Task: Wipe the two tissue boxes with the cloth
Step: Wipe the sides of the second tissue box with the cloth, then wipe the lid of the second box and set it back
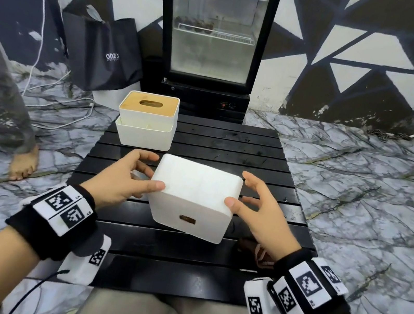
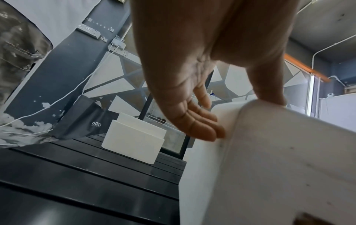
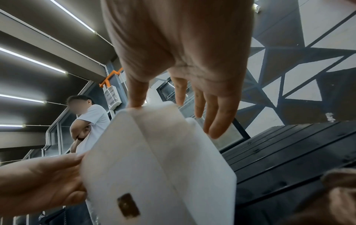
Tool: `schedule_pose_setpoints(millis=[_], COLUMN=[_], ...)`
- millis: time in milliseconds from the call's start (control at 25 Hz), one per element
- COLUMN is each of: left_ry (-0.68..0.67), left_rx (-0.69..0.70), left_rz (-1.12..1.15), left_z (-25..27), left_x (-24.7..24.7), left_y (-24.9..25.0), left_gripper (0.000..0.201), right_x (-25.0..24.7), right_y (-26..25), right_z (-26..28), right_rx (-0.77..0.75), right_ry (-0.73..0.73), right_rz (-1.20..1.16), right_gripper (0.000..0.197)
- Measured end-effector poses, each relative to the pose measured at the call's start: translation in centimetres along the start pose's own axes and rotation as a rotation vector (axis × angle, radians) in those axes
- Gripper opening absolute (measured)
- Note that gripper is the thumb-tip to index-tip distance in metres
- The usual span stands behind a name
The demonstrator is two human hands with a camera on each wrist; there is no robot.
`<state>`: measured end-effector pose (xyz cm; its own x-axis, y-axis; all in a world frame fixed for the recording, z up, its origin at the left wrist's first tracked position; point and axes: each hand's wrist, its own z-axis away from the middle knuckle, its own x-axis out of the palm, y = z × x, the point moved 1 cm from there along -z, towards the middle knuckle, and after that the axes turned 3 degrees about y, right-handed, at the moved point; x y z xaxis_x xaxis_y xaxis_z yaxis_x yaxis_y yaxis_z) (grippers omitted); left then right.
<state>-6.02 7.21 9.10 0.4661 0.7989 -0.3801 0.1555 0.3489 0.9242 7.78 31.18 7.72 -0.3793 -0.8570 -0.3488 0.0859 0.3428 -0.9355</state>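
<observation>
Black slatted worktop (image 1: pixel 256 148) on marbled floor. Item: white tissue box (image 1: pixel 194 195), centre, tilted, rigid smooth plastic with rounded corners, probably light and slippery; best held by opposite ends. Left hand (image 1: pixel 125 179) and right hand (image 1: pixel 260 209) pinched those ends. Second box (image 1: pixel 147 119), wooden lid, at 11 o'clock. Brown cloth (image 1: pixel 253 249) at 4 o'clock.

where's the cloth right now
In the head view the brown cloth lies on the black table's near right part, just under the right hand.

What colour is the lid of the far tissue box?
Light wood brown on the far tissue box, clearest in the head view.
</observation>
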Motion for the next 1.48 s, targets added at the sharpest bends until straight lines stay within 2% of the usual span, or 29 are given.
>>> schedule_pose_setpoints(millis=[240,320,400,520,600,760,1000,1200,1480], left_ry=[-0.273,-0.345,-0.382,-0.365,-0.35,-0.243,-0.145,-0.102,-0.085], left_rx=[-0.037,-0.062,-0.068,-0.059,-0.05,0.011,0.051,0.054,0.04], left_rz=[-0.086,-0.104,-0.122,-0.086,0.006,0.083,0.068,0.015,-0.041], left_z=[1.6,2.0,2.4,3.0,3.6,4.5,4.5,4.6,4.6], left_x=[-1.1,-1.1,-1.1,-1.2,-1.3,-0.8,1.1,2.4,2.8], left_y=[-0.3,-0.3,-0.2,-0.3,-0.5,-1.1,-2.9,-3.6,-4.3], left_gripper=[0.136,0.141,0.14,0.134,0.121,0.092,0.071,0.066,0.068], right_x=[-0.6,-0.6,-0.5,-0.4,-0.2,0.3,0.9,1.1,1.2], right_y=[-0.2,0.0,0.1,-0.1,-0.1,0.4,2.1,3.5,3.9], right_z=[1.2,1.6,1.8,2.4,2.8,2.9,2.4,2.6,2.8], right_rx=[0.028,0.048,0.065,0.049,0.004,-0.022,0.014,0.064,0.009], right_ry=[-0.216,-0.296,-0.349,-0.348,-0.322,-0.276,-0.273,-0.283,-0.292], right_rz=[-0.028,-0.012,-0.046,-0.152,-0.22,-0.322,-0.332,-0.311,-0.25], right_gripper=[0.084,0.097,0.1,0.084,0.077,0.065,0.056,0.056,0.056])
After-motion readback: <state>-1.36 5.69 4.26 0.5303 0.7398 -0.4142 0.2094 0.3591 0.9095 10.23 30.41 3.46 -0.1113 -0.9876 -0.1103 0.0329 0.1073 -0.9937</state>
